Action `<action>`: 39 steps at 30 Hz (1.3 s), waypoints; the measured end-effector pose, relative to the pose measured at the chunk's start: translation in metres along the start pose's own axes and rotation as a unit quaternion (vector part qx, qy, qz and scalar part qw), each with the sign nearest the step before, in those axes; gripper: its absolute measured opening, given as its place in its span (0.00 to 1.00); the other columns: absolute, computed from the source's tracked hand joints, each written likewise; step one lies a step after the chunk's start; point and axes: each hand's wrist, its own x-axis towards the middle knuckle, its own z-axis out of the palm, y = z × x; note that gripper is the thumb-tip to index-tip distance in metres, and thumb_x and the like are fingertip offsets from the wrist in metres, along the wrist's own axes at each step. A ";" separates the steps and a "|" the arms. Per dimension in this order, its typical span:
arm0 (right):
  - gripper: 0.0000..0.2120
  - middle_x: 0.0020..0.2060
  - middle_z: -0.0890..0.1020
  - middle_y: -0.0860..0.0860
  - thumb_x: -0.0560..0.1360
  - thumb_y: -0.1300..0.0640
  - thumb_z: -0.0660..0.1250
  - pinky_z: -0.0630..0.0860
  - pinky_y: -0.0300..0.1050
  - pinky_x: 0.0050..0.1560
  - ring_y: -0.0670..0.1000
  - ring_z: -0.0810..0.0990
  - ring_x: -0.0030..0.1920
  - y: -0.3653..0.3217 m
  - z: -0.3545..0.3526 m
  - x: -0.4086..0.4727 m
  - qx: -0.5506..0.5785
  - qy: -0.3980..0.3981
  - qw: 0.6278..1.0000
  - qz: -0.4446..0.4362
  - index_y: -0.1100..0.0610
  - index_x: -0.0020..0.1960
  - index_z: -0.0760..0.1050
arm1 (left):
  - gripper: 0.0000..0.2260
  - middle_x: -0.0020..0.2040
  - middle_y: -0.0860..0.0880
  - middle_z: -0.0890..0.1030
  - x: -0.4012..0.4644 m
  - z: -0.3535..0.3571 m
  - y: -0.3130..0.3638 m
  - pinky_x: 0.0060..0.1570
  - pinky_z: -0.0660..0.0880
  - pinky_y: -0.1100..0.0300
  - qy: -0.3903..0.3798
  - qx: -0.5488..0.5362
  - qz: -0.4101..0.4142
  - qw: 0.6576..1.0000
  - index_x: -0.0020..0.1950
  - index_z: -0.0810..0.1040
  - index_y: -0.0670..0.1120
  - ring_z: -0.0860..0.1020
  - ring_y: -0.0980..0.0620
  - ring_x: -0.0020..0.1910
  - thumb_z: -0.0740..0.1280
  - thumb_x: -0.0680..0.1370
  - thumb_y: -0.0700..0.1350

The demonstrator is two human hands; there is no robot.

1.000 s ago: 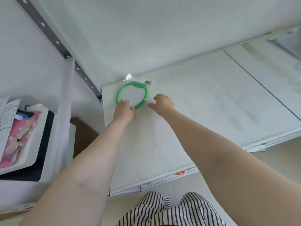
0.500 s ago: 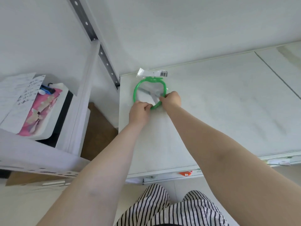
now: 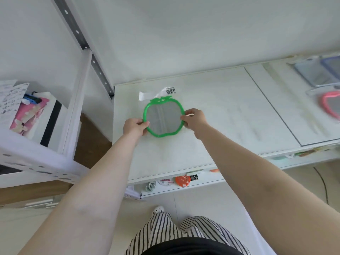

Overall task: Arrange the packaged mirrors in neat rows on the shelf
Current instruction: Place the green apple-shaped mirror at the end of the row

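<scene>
Near the back left corner of the white shelf (image 3: 211,107), the green apple-shaped mirror in clear plastic wrap (image 3: 163,116) lies flat, pinched at opposite rims by the left hand (image 3: 134,126) and right hand (image 3: 195,119). Slippery wrap could let it skew out of line. The loose barcoded flap (image 3: 158,92) behind the mirror may fold under, and later mirrors would then sit crooked.

Green mirrors (image 3: 163,116): one
Pink mirrors (image 3: 331,104): one
Blue-framed mirrors (image 3: 312,73): two, blurred
Hands: two, left (image 3: 134,126) and right (image 3: 195,119)
Shelves (image 3: 230,111): one
</scene>
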 end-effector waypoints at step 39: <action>0.12 0.37 0.81 0.54 0.69 0.62 0.75 0.79 0.43 0.44 0.49 0.77 0.33 0.171 -0.378 -0.232 0.087 0.285 0.953 0.054 0.58 0.51 0.78 | 0.05 0.35 0.45 0.79 -0.324 0.309 0.022 0.44 0.76 0.43 -0.230 -0.072 -0.071 0.968 0.44 0.79 0.41 0.76 0.47 0.34 0.73 0.71 0.38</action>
